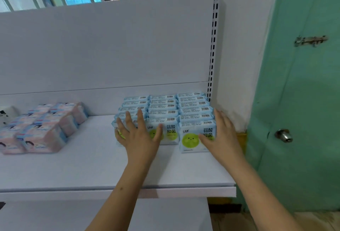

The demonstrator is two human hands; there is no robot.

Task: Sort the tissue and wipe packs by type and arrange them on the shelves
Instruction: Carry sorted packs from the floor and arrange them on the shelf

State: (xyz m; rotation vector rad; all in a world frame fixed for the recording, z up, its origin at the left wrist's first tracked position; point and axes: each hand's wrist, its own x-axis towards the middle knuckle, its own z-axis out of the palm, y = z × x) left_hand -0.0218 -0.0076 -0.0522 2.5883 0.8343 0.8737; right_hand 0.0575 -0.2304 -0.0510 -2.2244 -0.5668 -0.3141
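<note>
– How many of the blue packs (195, 118) are there?

– Three columns standing at the right back corner of the shelf (92, 166), against the back panel (110, 46). The middle and right columns show six packs each; the left one shows about five, with its front partly hidden, so I can't count it surely.

– And the pink ones?

– The pink packs (46, 126) sit near the left edge in two rows; roughly eight are visible, some cut off by the frame.

– The hands?

– The left hand (138, 137) lies flat, fingers spread, against the front of the left blue column. The right hand (222, 137) presses straight fingers on the right column's outer side, thumb across its front. Neither grasps anything.
</note>
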